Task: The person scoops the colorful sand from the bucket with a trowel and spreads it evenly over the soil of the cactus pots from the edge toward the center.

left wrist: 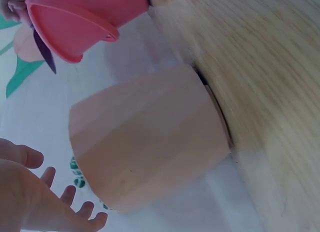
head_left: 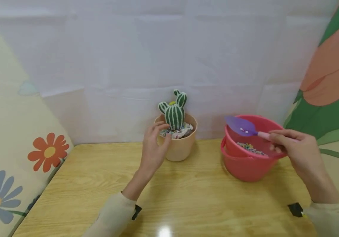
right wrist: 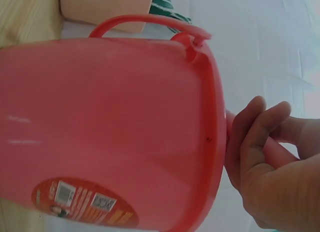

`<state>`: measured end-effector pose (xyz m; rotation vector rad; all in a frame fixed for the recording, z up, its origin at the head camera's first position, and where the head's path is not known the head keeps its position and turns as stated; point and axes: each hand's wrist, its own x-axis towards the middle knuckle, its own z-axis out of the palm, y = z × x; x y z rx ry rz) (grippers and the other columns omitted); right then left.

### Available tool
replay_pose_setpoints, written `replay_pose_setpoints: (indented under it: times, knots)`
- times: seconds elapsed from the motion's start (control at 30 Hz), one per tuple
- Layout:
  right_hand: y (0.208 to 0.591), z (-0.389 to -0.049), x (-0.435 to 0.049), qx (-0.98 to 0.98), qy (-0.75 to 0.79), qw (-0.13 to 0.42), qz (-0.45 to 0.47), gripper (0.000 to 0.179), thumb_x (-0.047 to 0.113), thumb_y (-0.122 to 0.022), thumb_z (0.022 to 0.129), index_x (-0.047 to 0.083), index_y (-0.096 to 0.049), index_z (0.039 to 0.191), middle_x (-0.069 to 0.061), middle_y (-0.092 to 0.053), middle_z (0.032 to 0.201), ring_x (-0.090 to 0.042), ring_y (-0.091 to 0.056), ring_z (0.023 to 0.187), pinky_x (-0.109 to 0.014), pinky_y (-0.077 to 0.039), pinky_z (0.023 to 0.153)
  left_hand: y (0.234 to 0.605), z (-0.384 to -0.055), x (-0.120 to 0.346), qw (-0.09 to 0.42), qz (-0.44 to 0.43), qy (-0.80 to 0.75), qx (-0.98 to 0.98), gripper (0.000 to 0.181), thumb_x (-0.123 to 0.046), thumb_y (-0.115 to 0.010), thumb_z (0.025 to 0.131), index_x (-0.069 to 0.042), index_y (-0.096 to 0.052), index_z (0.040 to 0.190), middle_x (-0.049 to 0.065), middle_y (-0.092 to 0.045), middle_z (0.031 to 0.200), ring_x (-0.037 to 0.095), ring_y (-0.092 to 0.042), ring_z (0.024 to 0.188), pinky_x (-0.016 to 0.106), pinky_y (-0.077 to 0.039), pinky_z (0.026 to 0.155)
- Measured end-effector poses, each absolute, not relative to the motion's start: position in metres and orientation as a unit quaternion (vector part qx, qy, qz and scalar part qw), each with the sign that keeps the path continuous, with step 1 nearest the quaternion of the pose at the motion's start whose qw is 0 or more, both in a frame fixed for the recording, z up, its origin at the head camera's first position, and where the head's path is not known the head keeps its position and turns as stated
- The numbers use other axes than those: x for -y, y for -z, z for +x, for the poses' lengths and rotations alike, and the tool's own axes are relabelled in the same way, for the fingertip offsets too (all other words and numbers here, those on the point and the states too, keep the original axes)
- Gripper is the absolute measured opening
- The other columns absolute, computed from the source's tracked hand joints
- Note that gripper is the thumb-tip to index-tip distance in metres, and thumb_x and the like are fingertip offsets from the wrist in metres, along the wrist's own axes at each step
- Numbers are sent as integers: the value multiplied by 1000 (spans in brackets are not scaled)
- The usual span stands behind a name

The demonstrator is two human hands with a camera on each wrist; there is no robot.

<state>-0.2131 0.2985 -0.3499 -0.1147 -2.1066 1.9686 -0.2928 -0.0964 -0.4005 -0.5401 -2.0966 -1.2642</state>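
My right hand (head_left: 298,148) grips the pink handle of a small trowel (head_left: 241,126) above a red bucket (head_left: 247,168). A few light granules lie on its purple blade, and multicoloured granules (head_left: 250,148) cover the bucket's bottom. With fingers spread, my left hand (head_left: 154,144) is at the near left rim of a peach flowerpot (head_left: 179,149). A green-and-white striped cactus figure (head_left: 174,115) stands in the pot, with coloured granules and pale material around its base. In the left wrist view, the fingers of the left hand (left wrist: 45,197) hold nothing.
The wooden table (head_left: 104,184) meets a white cloth backdrop (head_left: 122,65) behind the pot. Flower-printed panels (head_left: 6,108) flank it left and right. The bucket's handle (right wrist: 150,19) hangs down on its pot-facing side, and a printed label (right wrist: 82,202) is on its wall.
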Motion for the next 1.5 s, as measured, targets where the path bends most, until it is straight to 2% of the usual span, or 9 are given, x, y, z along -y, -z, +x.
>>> replay_pose_setpoints:
  times: [0.3, 0.47, 0.6, 0.73, 1.0, 1.27, 1.4, 1.5]
  knots:
    - [353, -212, -315, 732, -669, 122, -46, 20, 24, -80, 90, 6, -80, 99, -11, -71, 73, -15, -64, 61, -22, -56, 57, 399, -277, 73, 306, -291, 479, 770, 22, -1, -69, 93, 0, -70, 115, 7, -64, 119, 23, -58, 114, 40, -48, 99]
    - [353, -212, -318, 763, -631, 131, -44, 27, 27, -78, 93, 3, -77, 105, -14, -71, 75, -16, -64, 61, -22, -56, 59, 405, -274, 54, 300, -345, 464, 759, 23, 0, -69, 93, 2, -69, 116, 12, -68, 113, 27, -61, 107, 39, -50, 95]
    - [352, -214, -321, 785, -604, 132, -50, 33, 30, -76, 93, 2, -75, 110, -13, -72, 76, -16, -64, 63, -22, -56, 59, 406, -271, 39, 273, -356, 461, 765, 24, -5, -68, 94, -1, -69, 117, 8, -70, 113, 22, -63, 104, 39, -53, 91]
    - [352, -216, -324, 795, -590, 129, -54, 36, 34, -76, 93, 2, -75, 111, -11, -73, 78, -15, -65, 65, -22, -56, 61, 402, -269, 25, 243, -354, 491, 758, 24, -6, -67, 95, -3, -69, 118, 6, -71, 113, 20, -65, 102, 46, -56, 87]
    - [355, -217, -335, 800, -584, 127, -54, 33, 31, -75, 94, 3, -76, 111, -10, -73, 80, -15, -65, 67, -22, -56, 61, 403, -274, -2, 172, -338, 526, 761, 26, -7, -67, 96, -3, -68, 121, 5, -72, 108, 14, -66, 99, 40, -57, 85]
    - [350, -218, -344, 852, -512, 100, -48, 56, 42, -72, 95, -4, -66, 126, -9, -74, 86, -19, -63, 71, -25, -54, 64, 409, -274, -24, 89, -282, 576, 762, 30, -8, -64, 97, -1, -66, 126, 11, -72, 111, 21, -69, 100, 30, -58, 84]
    - [346, -220, -347, 877, -469, 92, -41, 55, 44, -69, 96, -2, -67, 126, -9, -74, 88, -20, -64, 74, -29, -55, 63, 412, -274, -31, 63, -254, 611, 747, 31, -7, -64, 97, 1, -65, 127, 15, -71, 113, 25, -69, 100, 29, -57, 85]
    - [344, -222, -349, 889, -447, 92, -33, 55, 44, -70, 96, -3, -67, 124, -9, -74, 87, -20, -65, 73, -30, -55, 61, 413, -275, -37, 17, -221, 673, 705, 31, -6, -63, 99, 5, -63, 127, 22, -68, 114, 34, -68, 101, 34, -58, 87]
